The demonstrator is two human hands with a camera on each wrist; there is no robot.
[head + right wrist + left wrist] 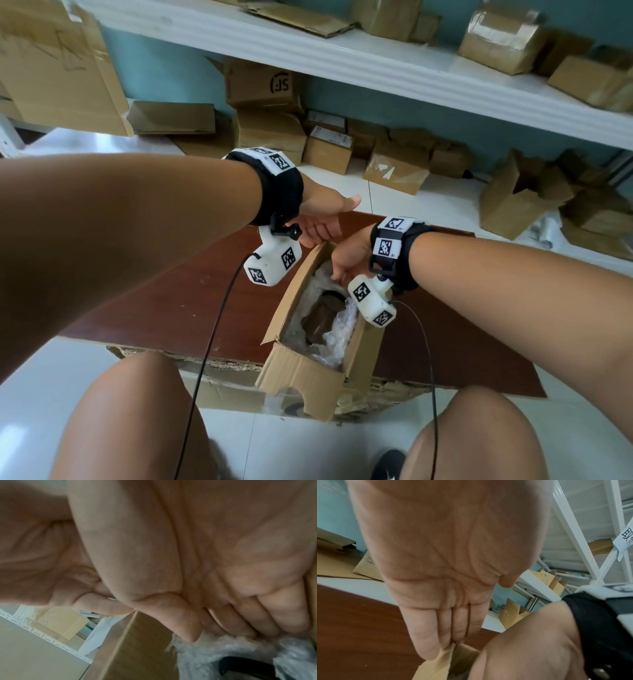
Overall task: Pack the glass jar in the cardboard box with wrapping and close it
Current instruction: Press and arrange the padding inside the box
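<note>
An open cardboard box (301,373) stands on a reddish-brown board (164,294). Inside it a dark glass jar (322,318) lies bedded in clear bubble wrap (339,332). My left hand (318,229) is at the box's far left corner, its straight fingers (447,626) touching the top edge of the upright flap (436,666). My right hand (344,265) reaches into the far end of the box, and its fingers (240,619) press on the bubble wrap (205,655) just above the jar's dark rim (248,665). Neither hand grips anything.
Many cardboard boxes (329,150) lie on the white floor behind the board and on the white shelf (376,58) above. An open carton (520,202) stands at the right. My knees (144,411) flank the box's near end, and black cables (212,342) hang from the wrist cameras.
</note>
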